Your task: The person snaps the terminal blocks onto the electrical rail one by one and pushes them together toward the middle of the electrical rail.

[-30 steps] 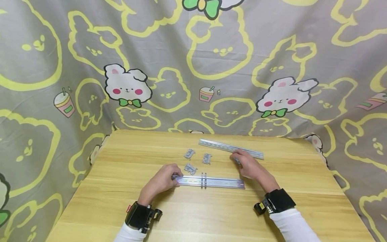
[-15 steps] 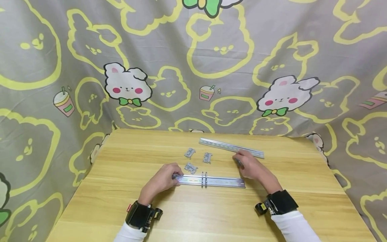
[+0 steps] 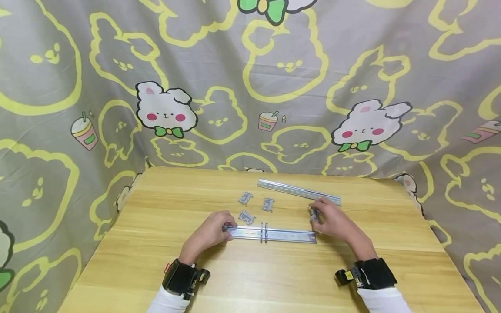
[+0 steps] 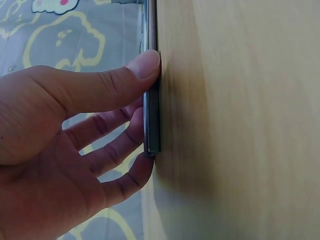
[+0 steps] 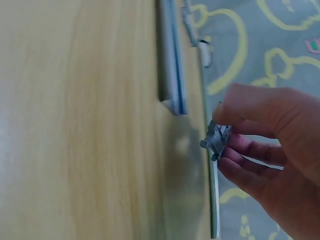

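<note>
A slotted metal DIN rail (image 3: 289, 236) lies across the table in front of me. My left hand (image 3: 213, 228) grips its left end, with the thumb along the near edge and the fingers at the far edge in the left wrist view. Two thin grey pieces (image 3: 264, 233) stand upright across the rail near its middle. Beyond the rail's right end, my right hand (image 3: 330, 219) pinches a grey terminal block (image 5: 217, 140) between thumb and fingers, above the table. Part of the block is hidden by the fingers.
Three loose grey terminal blocks (image 3: 268, 204) lie behind the rail, left of centre. A second slotted DIN rail (image 3: 293, 189) lies slanted at the back right. A patterned curtain (image 3: 219, 130) rises behind the wooden table (image 3: 250, 278).
My right hand has shifted a little to the right with the terminal block, and more of the block now shows. The left hand and the front rail have stayed in place.
</note>
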`<move>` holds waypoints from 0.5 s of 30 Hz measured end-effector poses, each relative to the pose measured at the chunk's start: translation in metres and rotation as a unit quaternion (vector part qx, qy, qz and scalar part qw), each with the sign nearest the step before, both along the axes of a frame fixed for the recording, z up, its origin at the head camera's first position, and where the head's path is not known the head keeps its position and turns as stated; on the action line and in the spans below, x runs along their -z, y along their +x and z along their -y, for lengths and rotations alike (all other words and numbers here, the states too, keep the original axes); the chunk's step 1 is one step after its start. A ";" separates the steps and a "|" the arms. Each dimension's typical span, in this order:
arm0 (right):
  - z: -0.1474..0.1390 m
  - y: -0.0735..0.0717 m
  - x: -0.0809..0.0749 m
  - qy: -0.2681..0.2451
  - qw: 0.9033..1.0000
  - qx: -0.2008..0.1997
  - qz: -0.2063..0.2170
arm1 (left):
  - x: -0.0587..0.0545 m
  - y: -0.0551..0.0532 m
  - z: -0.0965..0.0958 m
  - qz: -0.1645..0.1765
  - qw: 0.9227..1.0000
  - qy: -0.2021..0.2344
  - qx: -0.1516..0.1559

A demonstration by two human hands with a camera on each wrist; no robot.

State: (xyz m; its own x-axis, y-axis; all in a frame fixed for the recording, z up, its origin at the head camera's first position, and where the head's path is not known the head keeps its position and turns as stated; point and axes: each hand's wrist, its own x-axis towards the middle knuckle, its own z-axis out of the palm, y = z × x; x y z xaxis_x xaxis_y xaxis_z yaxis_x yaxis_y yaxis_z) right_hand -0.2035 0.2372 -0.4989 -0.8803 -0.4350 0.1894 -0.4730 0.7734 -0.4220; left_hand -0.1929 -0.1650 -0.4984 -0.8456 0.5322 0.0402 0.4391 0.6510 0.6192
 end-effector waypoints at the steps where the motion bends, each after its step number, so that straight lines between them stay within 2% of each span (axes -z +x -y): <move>1: -0.002 0.003 0.000 -0.013 1.000 0.004 0.000 | 0.000 0.000 0.000 0.001 1.000 0.000 0.000; 9: -0.008 0.025 -0.003 -0.101 0.995 0.001 -0.005 | 0.000 -0.001 0.000 0.004 1.000 0.002 -0.002; 15: -0.011 0.036 0.002 -0.157 0.986 -0.016 0.061 | 0.000 -0.001 0.000 0.001 1.000 0.000 -0.002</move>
